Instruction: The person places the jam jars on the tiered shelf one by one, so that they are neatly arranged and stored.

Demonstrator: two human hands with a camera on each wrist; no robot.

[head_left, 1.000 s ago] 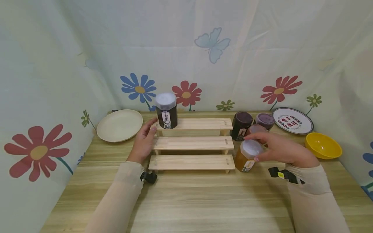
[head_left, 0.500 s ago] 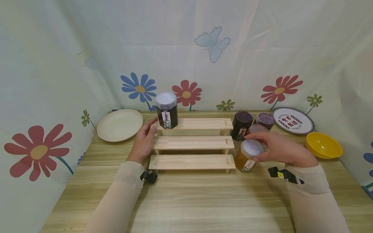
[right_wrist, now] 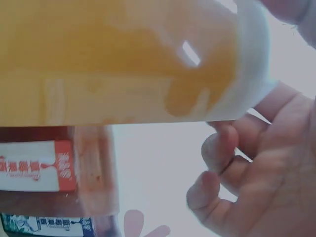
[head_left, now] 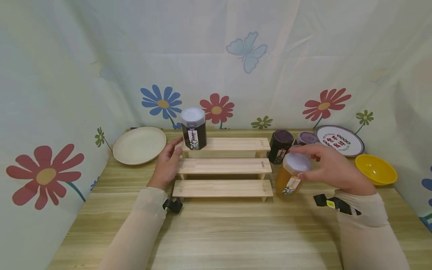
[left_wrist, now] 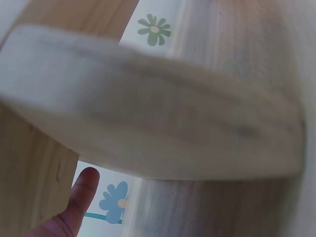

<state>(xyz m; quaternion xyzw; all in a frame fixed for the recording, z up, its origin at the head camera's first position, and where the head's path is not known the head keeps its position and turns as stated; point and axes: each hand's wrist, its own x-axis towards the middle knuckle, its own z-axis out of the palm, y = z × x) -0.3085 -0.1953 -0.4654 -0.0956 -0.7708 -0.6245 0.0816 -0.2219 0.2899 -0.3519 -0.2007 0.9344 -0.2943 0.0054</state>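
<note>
My right hand [head_left: 337,170] grips the pale lid of a hexagonal amber jar [head_left: 287,182] from the right, thumb in front. The jar tilts slightly, close over the table, beside the rack's right end. In the right wrist view, the amber jar [right_wrist: 123,64] fills the top, and a red-labelled jar [right_wrist: 37,165] shows below it. My left hand [head_left: 165,167] holds the left end of the three-tier wooden rack [head_left: 222,187] at its top step; some fingertips are hidden. A dark jar [head_left: 195,137] with a pale lid stands on that step's left end.
Right of the rack stand a dark jar [head_left: 281,147] and a purple-lidded jar [head_left: 308,137]. Farther right are a patterned white plate [head_left: 341,140] and a yellow bowl [head_left: 375,170]. A cream plate [head_left: 139,145] lies at the back left, before a flowered curtain [head_left: 216,56].
My right hand has shifted right with the amber jar, which has risen slightly and now overlaps the reddish jar behind it. My left hand and the rack have stayed in place.
</note>
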